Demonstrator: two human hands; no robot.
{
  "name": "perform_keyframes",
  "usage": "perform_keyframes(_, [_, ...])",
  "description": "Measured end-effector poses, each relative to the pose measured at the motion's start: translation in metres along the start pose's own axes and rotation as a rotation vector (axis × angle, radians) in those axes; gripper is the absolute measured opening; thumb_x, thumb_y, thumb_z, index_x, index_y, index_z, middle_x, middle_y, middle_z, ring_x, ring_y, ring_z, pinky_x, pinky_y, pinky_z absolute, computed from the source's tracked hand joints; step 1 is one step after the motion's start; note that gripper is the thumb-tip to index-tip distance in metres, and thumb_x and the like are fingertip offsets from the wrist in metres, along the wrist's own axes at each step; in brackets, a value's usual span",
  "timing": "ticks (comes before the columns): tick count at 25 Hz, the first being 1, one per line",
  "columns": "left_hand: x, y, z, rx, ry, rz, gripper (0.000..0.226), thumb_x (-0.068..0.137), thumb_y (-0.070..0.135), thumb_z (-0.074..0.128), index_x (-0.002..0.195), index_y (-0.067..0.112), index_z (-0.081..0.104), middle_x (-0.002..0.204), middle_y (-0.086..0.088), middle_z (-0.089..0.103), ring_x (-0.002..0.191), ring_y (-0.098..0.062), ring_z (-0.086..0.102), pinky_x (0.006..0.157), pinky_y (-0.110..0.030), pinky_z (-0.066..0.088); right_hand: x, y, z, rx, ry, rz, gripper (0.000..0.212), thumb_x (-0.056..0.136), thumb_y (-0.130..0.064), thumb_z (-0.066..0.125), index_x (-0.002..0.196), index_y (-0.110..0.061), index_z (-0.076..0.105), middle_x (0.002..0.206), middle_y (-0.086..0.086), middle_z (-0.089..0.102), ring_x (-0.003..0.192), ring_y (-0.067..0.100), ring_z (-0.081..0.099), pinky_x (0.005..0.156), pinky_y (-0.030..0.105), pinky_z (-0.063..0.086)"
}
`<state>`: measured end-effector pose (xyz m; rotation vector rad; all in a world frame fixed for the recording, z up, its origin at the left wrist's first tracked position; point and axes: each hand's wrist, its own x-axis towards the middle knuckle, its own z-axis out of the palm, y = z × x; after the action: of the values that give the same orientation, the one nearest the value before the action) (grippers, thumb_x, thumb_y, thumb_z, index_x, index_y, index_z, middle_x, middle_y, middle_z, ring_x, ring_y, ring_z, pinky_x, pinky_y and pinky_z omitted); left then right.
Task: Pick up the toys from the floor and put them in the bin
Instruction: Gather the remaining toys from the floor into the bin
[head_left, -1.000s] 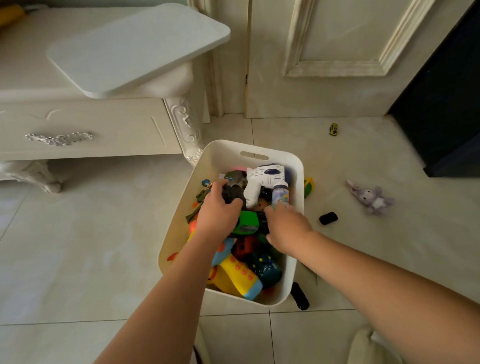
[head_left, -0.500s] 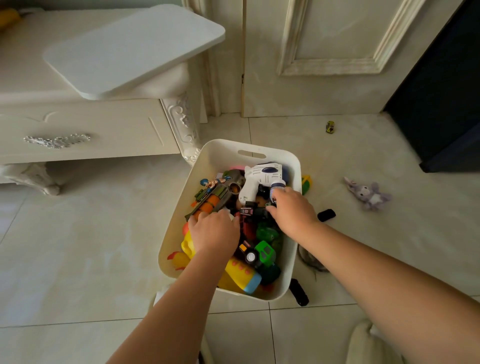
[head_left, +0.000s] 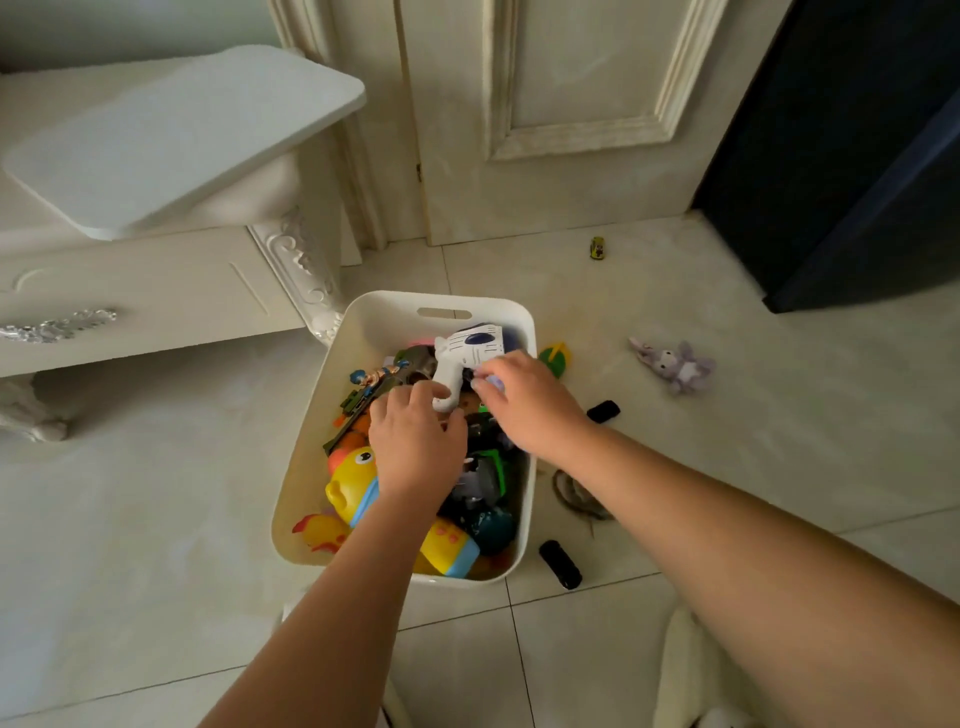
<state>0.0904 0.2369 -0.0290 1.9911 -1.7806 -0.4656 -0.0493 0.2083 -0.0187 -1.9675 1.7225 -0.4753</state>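
Note:
A white bin (head_left: 363, 317) stands on the tiled floor, packed with toys: a white toy gun (head_left: 470, 348), a yellow duck (head_left: 350, 475), a green rifle (head_left: 363, 402). My left hand (head_left: 415, 447) lies over the toys, its fingertips touching the gun's handle. My right hand (head_left: 530, 402) reaches in beside the gun and pinches a small pale purple bottle (head_left: 492, 383). On the floor lie a purple plush bunny (head_left: 675, 366), a small yellow car (head_left: 597, 248), two black pieces (head_left: 603, 411) (head_left: 560, 564), and a green-yellow toy (head_left: 555, 358) against the bin.
A cream cabinet (head_left: 156, 291) with a white slab on top stands left of the bin. A panelled door (head_left: 545, 104) is behind, dark furniture (head_left: 857, 156) at the right. A grey-brown object (head_left: 574, 493) lies under my right forearm.
My left hand has slid forward from the duck to the gun's handle. My right hand has shifted slightly up beside the gun. The camera has tilted a little.

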Motion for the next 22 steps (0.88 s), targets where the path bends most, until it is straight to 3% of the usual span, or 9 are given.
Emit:
perform_keyframes(3, [-0.007, 0.057, 0.003, -0.175, 0.034, 0.242, 0.025, 0.088, 0.018, 0.058, 0.112, 0.016, 0.065, 0.113, -0.003, 0.062, 0.109, -0.023, 0.051, 0.093, -0.026, 0.031, 0.007, 0.009, -0.057, 0.265, 0.225, 0.287, 0.031, 0.099, -0.027, 0.04, 0.118, -0.019, 0.062, 0.122, 0.005, 0.061, 0.109, 0.023, 0.057, 0.088, 0.031, 0.045])
perform_keyframes(6, [-0.025, 0.101, 0.021, -0.388, -0.192, 0.3, 0.025, 0.088, 0.014, 0.056, 0.112, 0.018, 0.064, 0.109, 0.002, 0.058, 0.104, -0.014, 0.054, 0.09, -0.026, 0.043, -0.021, 0.048, -0.106, 0.326, 0.104, 0.448, 0.03, 0.098, -0.029, 0.041, 0.117, -0.023, 0.063, 0.118, 0.0, 0.063, 0.109, 0.021, 0.059, 0.094, 0.036, 0.048])
perform_keyframes(9, [-0.05, 0.123, 0.062, -0.416, -0.479, 0.274, 0.029, 0.091, 0.014, 0.055, 0.118, 0.022, 0.063, 0.113, 0.005, 0.057, 0.106, -0.01, 0.056, 0.092, -0.025, 0.044, -0.065, 0.1, -0.13, 0.399, 0.071, 0.531, 0.019, 0.096, -0.025, 0.045, 0.098, -0.028, 0.064, 0.101, -0.001, 0.063, 0.1, 0.022, 0.062, 0.092, 0.038, 0.051])
perform_keyframes(12, [-0.071, 0.132, 0.106, -0.343, -0.716, 0.219, 0.031, 0.094, 0.02, 0.053, 0.123, 0.03, 0.06, 0.12, 0.004, 0.059, 0.105, -0.013, 0.058, 0.087, -0.027, 0.048, -0.113, 0.15, -0.114, 0.628, 0.26, 0.741, 0.017, 0.096, -0.016, 0.047, 0.101, -0.02, 0.063, 0.094, 0.007, 0.062, 0.085, 0.023, 0.06, 0.075, 0.033, 0.048])
perform_keyframes(15, [-0.082, 0.129, 0.15, -0.157, -0.827, 0.222, 0.034, 0.095, 0.021, 0.051, 0.129, 0.024, 0.057, 0.119, -0.002, 0.062, 0.093, -0.017, 0.06, 0.077, -0.027, 0.048, -0.16, 0.203, -0.067, 0.689, 0.289, 0.983, 0.027, 0.092, -0.01, 0.047, 0.113, -0.016, 0.064, 0.096, 0.005, 0.062, 0.084, 0.022, 0.06, 0.077, 0.035, 0.05])
perform_keyframes(20, [-0.084, 0.084, 0.199, 0.239, -0.84, 0.128, 0.061, 0.085, 0.032, 0.063, 0.141, 0.025, 0.042, 0.142, -0.007, 0.043, 0.125, -0.026, 0.047, 0.103, -0.035, 0.041, -0.167, 0.248, -0.006, 0.521, 0.145, 1.045, 0.043, 0.093, -0.01, 0.052, 0.135, -0.015, 0.05, 0.115, 0.011, 0.059, 0.088, 0.024, 0.06, 0.065, 0.022, 0.042])
perform_keyframes(22, [-0.084, 0.063, 0.209, 0.361, -0.819, 0.048, 0.085, 0.072, 0.043, 0.072, 0.144, 0.03, 0.029, 0.141, -0.007, 0.031, 0.125, -0.029, 0.041, 0.102, -0.04, 0.042, -0.154, 0.258, 0.016, 0.448, 0.105, 1.068, 0.053, 0.092, -0.013, 0.054, 0.143, -0.019, 0.04, 0.129, 0.014, 0.051, 0.096, 0.026, 0.061, 0.069, 0.029, 0.05])
